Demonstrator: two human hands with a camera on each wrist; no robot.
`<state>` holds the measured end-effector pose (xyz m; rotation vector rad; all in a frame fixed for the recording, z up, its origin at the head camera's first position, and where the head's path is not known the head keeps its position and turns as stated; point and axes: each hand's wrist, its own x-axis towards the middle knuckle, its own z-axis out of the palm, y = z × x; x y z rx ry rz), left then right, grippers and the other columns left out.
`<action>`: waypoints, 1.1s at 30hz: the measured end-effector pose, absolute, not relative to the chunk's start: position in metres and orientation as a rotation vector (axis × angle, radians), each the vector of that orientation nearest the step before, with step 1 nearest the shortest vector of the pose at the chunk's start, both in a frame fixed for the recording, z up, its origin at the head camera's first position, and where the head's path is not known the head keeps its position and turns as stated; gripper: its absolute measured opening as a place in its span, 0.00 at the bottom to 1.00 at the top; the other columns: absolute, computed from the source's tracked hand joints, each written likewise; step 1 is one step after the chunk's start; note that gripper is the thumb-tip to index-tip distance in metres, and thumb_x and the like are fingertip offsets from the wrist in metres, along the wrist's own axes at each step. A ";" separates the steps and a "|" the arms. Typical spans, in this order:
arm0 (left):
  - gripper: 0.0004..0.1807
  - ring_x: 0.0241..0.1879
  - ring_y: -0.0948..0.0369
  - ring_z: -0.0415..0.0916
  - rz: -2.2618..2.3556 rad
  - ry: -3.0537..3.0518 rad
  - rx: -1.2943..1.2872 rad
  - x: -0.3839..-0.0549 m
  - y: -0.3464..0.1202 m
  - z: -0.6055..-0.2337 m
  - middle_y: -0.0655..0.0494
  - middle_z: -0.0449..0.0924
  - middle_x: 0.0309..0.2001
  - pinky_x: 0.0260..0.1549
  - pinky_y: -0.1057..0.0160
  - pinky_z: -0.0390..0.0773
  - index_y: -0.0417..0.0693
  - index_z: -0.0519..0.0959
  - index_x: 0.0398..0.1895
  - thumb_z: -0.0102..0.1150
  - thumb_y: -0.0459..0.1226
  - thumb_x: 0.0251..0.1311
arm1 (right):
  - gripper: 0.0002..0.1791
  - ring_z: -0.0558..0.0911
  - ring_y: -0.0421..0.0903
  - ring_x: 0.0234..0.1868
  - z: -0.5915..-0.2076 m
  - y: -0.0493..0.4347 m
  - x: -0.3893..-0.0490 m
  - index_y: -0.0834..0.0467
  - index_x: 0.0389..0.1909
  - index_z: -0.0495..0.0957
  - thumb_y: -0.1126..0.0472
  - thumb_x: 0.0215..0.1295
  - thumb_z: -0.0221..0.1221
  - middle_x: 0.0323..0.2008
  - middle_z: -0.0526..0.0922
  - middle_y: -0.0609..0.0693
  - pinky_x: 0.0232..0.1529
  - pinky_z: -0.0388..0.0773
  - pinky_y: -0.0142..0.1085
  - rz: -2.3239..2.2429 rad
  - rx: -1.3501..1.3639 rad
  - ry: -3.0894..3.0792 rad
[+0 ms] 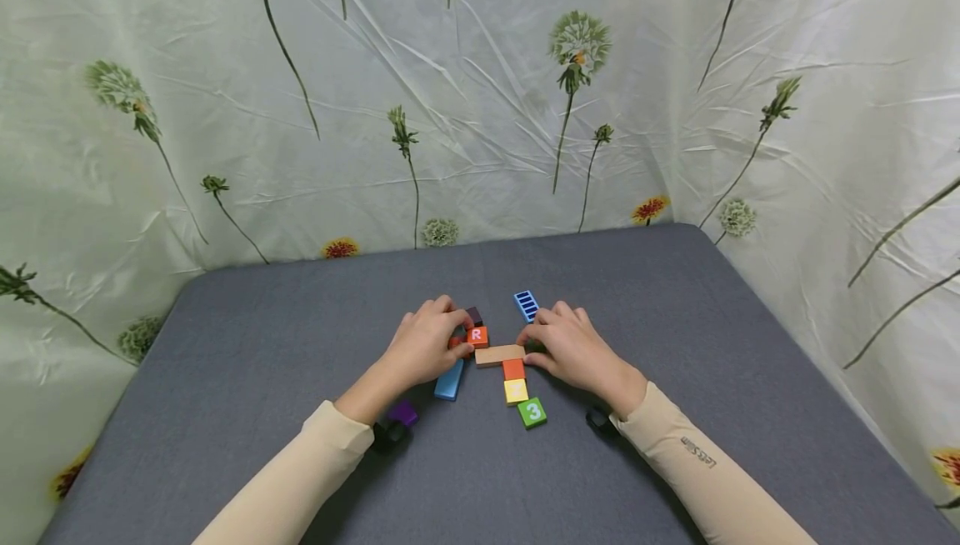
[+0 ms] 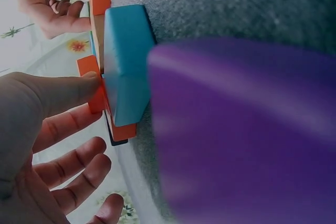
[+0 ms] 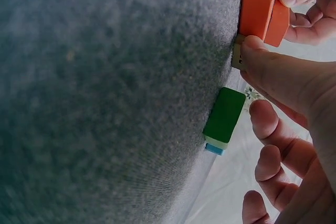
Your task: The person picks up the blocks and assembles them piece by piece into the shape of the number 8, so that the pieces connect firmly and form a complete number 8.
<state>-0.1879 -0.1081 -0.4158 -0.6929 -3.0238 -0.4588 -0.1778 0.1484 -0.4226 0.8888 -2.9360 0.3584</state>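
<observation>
My left hand (image 1: pixel 423 338) pinches an orange block with a white R (image 1: pixel 477 337) between thumb and index finger; its other fingers are spread in the left wrist view. The R block sits tilted over the left end of a flat tan wooden plank (image 1: pixel 495 356). At the plank's right end, my right hand (image 1: pixel 576 352) pinches it with thumb and index finger. Below the plank run an orange block (image 1: pixel 513 370), a yellow block (image 1: pixel 516 392) and a green block with a 3 (image 1: pixel 532 413). A blue block (image 1: pixel 448 382) lies just below my left hand, large in the left wrist view.
A purple block (image 1: pixel 404 413) lies near my left wrist and fills much of the left wrist view. Past my right hand is a blue-and-white striped block (image 1: pixel 527 305). A dark block (image 1: pixel 474 316) stands behind the R block. Grey cloth (image 1: pixel 300 320) covers the table.
</observation>
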 end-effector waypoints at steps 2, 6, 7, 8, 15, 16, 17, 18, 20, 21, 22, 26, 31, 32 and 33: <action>0.15 0.44 0.55 0.74 -0.453 -3.026 -0.688 -0.188 -0.108 -0.417 0.53 0.80 0.49 0.34 0.57 0.67 0.55 0.88 0.51 0.75 0.47 0.66 | 0.10 0.69 0.44 0.40 -0.423 0.149 -0.177 0.46 0.47 0.90 0.51 0.67 0.74 0.39 0.82 0.44 0.43 0.63 0.43 0.352 0.892 -2.924; 0.15 0.44 0.54 0.74 -0.453 -3.021 -0.688 -0.189 -0.108 -0.418 0.53 0.81 0.50 0.34 0.57 0.67 0.55 0.88 0.51 0.75 0.47 0.66 | 0.11 0.68 0.44 0.39 -0.424 0.150 -0.176 0.46 0.47 0.91 0.51 0.66 0.74 0.38 0.82 0.44 0.42 0.62 0.42 0.340 0.899 -2.906; 0.14 0.44 0.54 0.75 -0.453 -3.019 -0.688 -0.189 -0.108 -0.418 0.53 0.81 0.50 0.34 0.57 0.67 0.55 0.88 0.51 0.75 0.47 0.66 | 0.11 0.68 0.44 0.39 -0.425 0.150 -0.176 0.46 0.47 0.90 0.51 0.66 0.74 0.38 0.82 0.44 0.42 0.62 0.42 0.335 0.898 -2.905; 0.14 0.44 0.54 0.75 -0.452 -3.019 -0.688 -0.189 -0.108 -0.418 0.53 0.81 0.50 0.34 0.57 0.67 0.55 0.88 0.51 0.75 0.47 0.66 | 0.11 0.68 0.44 0.39 -0.425 0.150 -0.176 0.46 0.47 0.90 0.51 0.66 0.74 0.38 0.82 0.44 0.42 0.62 0.42 0.337 0.895 -2.908; 0.13 0.47 0.53 0.77 -0.419 -3.024 -0.678 -0.190 -0.111 -0.419 0.53 0.81 0.51 0.35 0.55 0.70 0.54 0.88 0.50 0.74 0.46 0.67 | 0.11 0.68 0.43 0.38 -0.424 0.151 -0.175 0.46 0.47 0.91 0.51 0.65 0.75 0.38 0.82 0.44 0.41 0.61 0.42 0.355 0.908 -2.890; 0.13 0.47 0.53 0.77 -0.414 -3.026 -0.675 -0.189 -0.112 -0.418 0.53 0.81 0.52 0.35 0.55 0.71 0.54 0.88 0.50 0.74 0.46 0.67 | 0.11 0.68 0.43 0.38 -0.424 0.151 -0.174 0.46 0.47 0.91 0.51 0.65 0.75 0.38 0.82 0.44 0.42 0.61 0.42 0.357 0.911 -2.888; 0.13 0.47 0.53 0.77 -0.409 -3.027 -0.674 -0.189 -0.113 -0.418 0.53 0.81 0.52 0.35 0.55 0.71 0.54 0.88 0.50 0.74 0.46 0.67 | 0.11 0.68 0.43 0.38 -0.424 0.151 -0.174 0.46 0.46 0.91 0.51 0.65 0.75 0.38 0.82 0.44 0.41 0.61 0.41 0.359 0.912 -2.885; 0.13 0.47 0.53 0.77 -0.407 -3.030 -0.672 -0.189 -0.114 -0.418 0.53 0.81 0.52 0.35 0.55 0.70 0.54 0.88 0.50 0.74 0.46 0.67 | 0.11 0.68 0.44 0.39 -0.424 0.152 -0.174 0.46 0.46 0.91 0.52 0.65 0.75 0.38 0.82 0.44 0.42 0.61 0.42 0.363 0.915 -2.885; 0.12 0.48 0.53 0.76 -0.402 -3.040 -0.665 -0.189 -0.116 -0.418 0.53 0.81 0.52 0.35 0.55 0.69 0.55 0.87 0.50 0.74 0.46 0.67 | 0.10 0.68 0.44 0.39 -0.424 0.151 -0.173 0.46 0.46 0.91 0.52 0.66 0.75 0.39 0.83 0.44 0.42 0.61 0.42 0.373 0.917 -2.892; 0.13 0.47 0.53 0.76 -0.399 -3.046 -0.661 -0.189 -0.117 -0.417 0.53 0.81 0.53 0.35 0.55 0.69 0.55 0.87 0.50 0.74 0.46 0.67 | 0.10 0.69 0.44 0.39 -0.424 0.151 -0.173 0.47 0.46 0.91 0.52 0.66 0.75 0.39 0.83 0.44 0.42 0.61 0.42 0.372 0.921 -2.892; 0.13 0.47 0.53 0.76 -0.394 -3.051 -0.656 -0.189 -0.118 -0.417 0.53 0.81 0.52 0.35 0.55 0.68 0.55 0.87 0.50 0.74 0.46 0.67 | 0.10 0.69 0.44 0.40 -0.424 0.151 -0.172 0.47 0.46 0.91 0.52 0.66 0.75 0.39 0.83 0.44 0.43 0.61 0.42 0.375 0.925 -2.898; 0.14 0.47 0.53 0.76 -0.362 -3.062 -0.639 -0.188 -0.124 -0.414 0.52 0.81 0.51 0.36 0.54 0.69 0.53 0.87 0.51 0.74 0.46 0.66 | 0.10 0.69 0.43 0.40 -0.423 0.151 -0.171 0.47 0.46 0.91 0.51 0.65 0.75 0.40 0.83 0.44 0.43 0.61 0.41 0.374 0.943 -2.908; 0.13 0.46 0.52 0.77 -0.323 -3.062 -0.622 -0.186 -0.127 -0.411 0.53 0.81 0.49 0.36 0.51 0.72 0.53 0.88 0.49 0.75 0.46 0.65 | 0.11 0.68 0.43 0.39 -0.423 0.151 -0.170 0.47 0.45 0.90 0.52 0.64 0.76 0.38 0.83 0.44 0.43 0.61 0.41 0.366 0.952 -2.903; 0.13 0.46 0.52 0.77 -0.324 -3.063 -0.616 -0.186 -0.127 -0.411 0.53 0.81 0.49 0.36 0.51 0.72 0.53 0.88 0.48 0.75 0.45 0.65 | 0.11 0.68 0.43 0.39 -0.423 0.151 -0.170 0.47 0.45 0.90 0.52 0.64 0.76 0.38 0.83 0.44 0.43 0.61 0.41 0.364 0.953 -2.903; 0.13 0.46 0.52 0.77 -0.325 -3.068 -0.611 -0.186 -0.126 -0.411 0.53 0.81 0.49 0.36 0.51 0.71 0.53 0.88 0.48 0.75 0.45 0.64 | 0.11 0.68 0.43 0.38 -0.423 0.151 -0.170 0.47 0.45 0.90 0.52 0.64 0.76 0.38 0.83 0.44 0.43 0.61 0.42 0.363 0.953 -2.903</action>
